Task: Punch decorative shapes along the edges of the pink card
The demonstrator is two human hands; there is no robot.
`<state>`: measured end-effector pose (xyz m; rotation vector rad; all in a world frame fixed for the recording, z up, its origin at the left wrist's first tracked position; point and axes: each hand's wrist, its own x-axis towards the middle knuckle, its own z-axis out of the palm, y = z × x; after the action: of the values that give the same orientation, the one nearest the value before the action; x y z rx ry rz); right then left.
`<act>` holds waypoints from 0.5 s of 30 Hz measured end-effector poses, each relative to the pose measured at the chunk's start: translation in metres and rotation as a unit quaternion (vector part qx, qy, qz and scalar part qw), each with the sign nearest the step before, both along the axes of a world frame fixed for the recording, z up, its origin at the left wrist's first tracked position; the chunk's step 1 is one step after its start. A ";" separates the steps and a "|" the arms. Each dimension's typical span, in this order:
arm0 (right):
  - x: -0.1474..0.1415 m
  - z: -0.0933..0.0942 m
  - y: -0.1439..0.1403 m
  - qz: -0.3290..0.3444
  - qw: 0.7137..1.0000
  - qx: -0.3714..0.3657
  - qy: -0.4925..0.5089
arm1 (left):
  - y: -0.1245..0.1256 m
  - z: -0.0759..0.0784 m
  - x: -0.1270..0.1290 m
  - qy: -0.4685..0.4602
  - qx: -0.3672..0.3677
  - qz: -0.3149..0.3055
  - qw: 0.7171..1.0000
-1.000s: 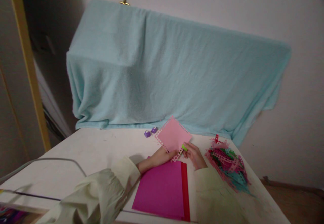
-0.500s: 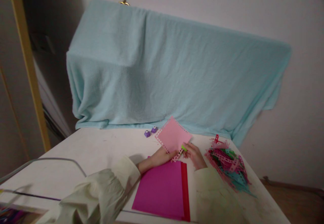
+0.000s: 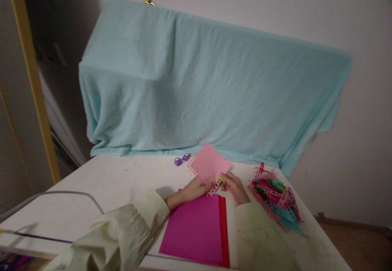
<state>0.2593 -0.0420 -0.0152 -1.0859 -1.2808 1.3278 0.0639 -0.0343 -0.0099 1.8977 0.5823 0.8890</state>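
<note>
My left hand [image 3: 199,188] is closed on the lower corner of a square sheet of pink paper [image 3: 210,163], thumb on top. Small punched holes run along several of the sheet's edges. In my right hand [image 3: 234,185] is a small green craft punch [image 3: 222,179], set at the sheet's lower right edge; my fingers hide most of it. Below my hands lies a stack of magenta paper [image 3: 194,230] with red sheets [image 3: 224,230] showing at its right side.
Two small purple craft punches [image 3: 178,161] stand behind the pink sheet. A heap of punched paper strips [image 3: 277,199] in several colours lies at the right. A light blue cloth [image 3: 214,87] hangs behind the white table [image 3: 122,177]. A grey cable [image 3: 70,192] crosses the left side.
Hardly anything differs. The view has shifted very slightly; both hands keep their hold on the pink paper and the green craft punch.
</note>
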 end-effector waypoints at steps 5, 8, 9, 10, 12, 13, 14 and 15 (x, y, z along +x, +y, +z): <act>0.001 -0.003 0.002 0.001 1.000 0.002 0.005 | 0.002 -0.004 0.001 0.004 0.014 -0.004 1.000; 0.003 -0.006 0.003 0.006 1.000 0.001 0.010 | 0.003 -0.006 0.001 0.004 0.022 -0.001 1.000; 0.003 -0.006 0.003 0.008 1.000 0.001 0.011 | 0.004 -0.006 0.001 0.004 0.022 0.002 1.000; 0.003 -0.006 0.003 0.009 1.000 0.000 0.010 | 0.004 -0.006 0.001 0.004 0.019 0.004 1.000; 0.003 -0.006 0.003 0.009 1.000 -0.001 0.007 | 0.004 -0.008 0.001 0.004 0.015 0.007 1.000; 0.003 -0.006 0.003 0.008 1.000 0.000 0.003 | 0.004 -0.008 0.001 0.004 0.015 0.008 1.000; 0.002 -0.005 0.003 0.008 1.000 0.001 -0.001 | 0.005 -0.009 0.001 0.003 0.016 0.007 1.000; 0.002 -0.004 0.003 0.007 1.000 0.002 -0.005 | 0.005 -0.010 0.000 0.003 0.017 0.004 1.000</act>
<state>0.2613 -0.0393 -0.0195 -1.0834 -1.2991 1.3312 0.0644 -0.0294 -0.0195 1.9302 0.5822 0.9035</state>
